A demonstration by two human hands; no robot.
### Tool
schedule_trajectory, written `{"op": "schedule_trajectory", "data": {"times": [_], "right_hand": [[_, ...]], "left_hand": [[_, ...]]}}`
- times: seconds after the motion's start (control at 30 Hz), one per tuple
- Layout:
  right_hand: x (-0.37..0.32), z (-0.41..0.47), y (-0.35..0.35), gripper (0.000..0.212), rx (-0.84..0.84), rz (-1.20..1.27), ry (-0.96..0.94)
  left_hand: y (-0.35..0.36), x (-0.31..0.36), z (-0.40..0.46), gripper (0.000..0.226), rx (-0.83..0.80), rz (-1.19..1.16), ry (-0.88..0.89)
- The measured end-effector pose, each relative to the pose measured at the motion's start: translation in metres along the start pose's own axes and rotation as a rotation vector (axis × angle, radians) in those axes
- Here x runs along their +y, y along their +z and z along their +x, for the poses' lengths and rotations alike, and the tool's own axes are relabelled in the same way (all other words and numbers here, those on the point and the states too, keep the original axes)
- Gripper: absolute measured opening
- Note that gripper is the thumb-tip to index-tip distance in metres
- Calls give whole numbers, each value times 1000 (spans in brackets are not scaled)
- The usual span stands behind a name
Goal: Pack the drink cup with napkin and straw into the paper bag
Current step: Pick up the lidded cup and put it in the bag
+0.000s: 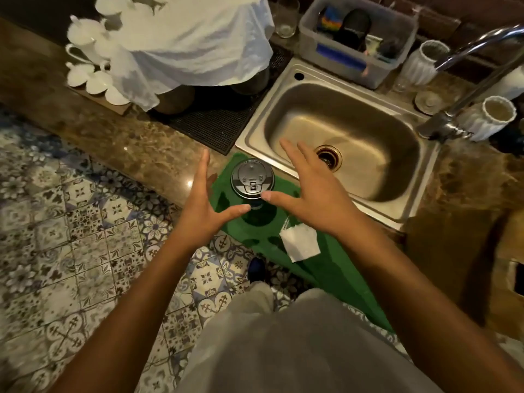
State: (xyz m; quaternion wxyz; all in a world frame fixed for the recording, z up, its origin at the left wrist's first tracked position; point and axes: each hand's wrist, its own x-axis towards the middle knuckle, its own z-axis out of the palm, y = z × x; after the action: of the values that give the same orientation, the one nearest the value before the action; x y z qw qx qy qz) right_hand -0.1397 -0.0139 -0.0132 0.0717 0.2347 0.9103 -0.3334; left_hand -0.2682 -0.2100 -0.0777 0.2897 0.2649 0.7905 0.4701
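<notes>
The drink cup (252, 180) stands lidded on a green cloth (326, 259) on the brown stone surface (136, 146) beside a steel sink (340, 143); napkin (301, 241) nearby. Both hands (204, 205) (314, 199) flank it, fingers spread, holding nothing, above patterned floor tiles (71, 236).

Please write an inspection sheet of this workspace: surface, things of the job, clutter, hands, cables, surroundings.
Surface: brown stone counter with a green mat at its edge.
Job's things: drink cup, black lid on, upright on the mat; white napkin beside it, a clear wrapped straw apparently at its edge; paper bag not seen for certain.
Clutter: storage bin, white ribbed cups, cloth-covered crockery.
Hands: left hand and right hand open, either side of the cup, holding nothing.
Cables: nothing seen.
Surroundings: steel sink, faucet, patterned tile floor.
</notes>
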Motion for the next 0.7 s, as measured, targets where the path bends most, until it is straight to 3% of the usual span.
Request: {"op": "schedule_trajectory", "data": {"times": [0.23,0.43,0.7], "right_hand": [[-5,30,38,98,-75,277,38],[-7,36,50,86,-116,386,124],[4,42,49,93,-143,428,170]], "left_hand": [[-1,-18,16,113,-180,-104,-26],[7,-28,33,103,-219,-24,-16],[10,-18,44,91,-201,-31,-7]]}}
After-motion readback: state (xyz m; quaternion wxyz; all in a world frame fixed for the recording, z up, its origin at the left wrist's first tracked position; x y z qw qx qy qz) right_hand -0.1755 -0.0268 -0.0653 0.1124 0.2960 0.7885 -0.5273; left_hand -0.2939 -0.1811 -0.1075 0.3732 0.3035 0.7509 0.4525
